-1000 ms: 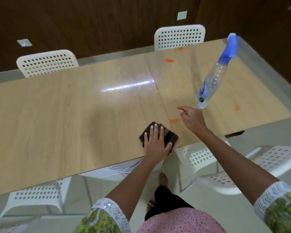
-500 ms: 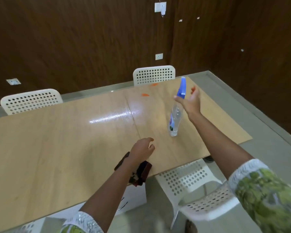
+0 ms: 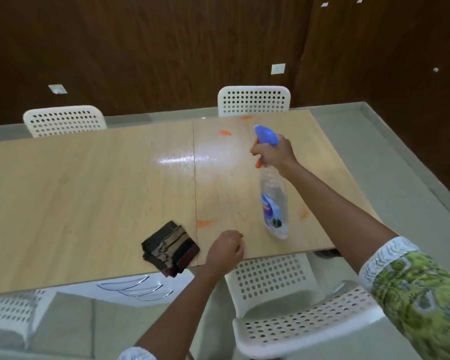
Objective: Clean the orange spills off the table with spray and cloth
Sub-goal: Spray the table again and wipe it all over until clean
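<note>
My right hand point(image 3: 277, 154) grips the neck of a clear spray bottle point(image 3: 274, 201) with a blue head, held above the wooden table point(image 3: 89, 193). A folded dark cloth point(image 3: 170, 248) lies at the near table edge, untouched. My left hand point(image 3: 225, 252) rests curled on the near edge, just right of the cloth, holding nothing. Orange spills mark the table: one point(image 3: 205, 223) just beyond my left hand, one point(image 3: 304, 211) right of the bottle, one point(image 3: 225, 133) far off and another point(image 3: 245, 117) at the far edge.
White perforated chairs stand around the table: two at the far side point(image 3: 253, 101) point(image 3: 64, 120) and one point(image 3: 296, 307) under my right arm at the near side. A dark wood wall point(image 3: 166, 48) runs behind. The grey floor point(image 3: 400, 152) lies right of the table.
My right hand closed around the bottle's neck and lifted it. My left hand let go of the cloth and moved right onto the table edge. The view tilted down.
</note>
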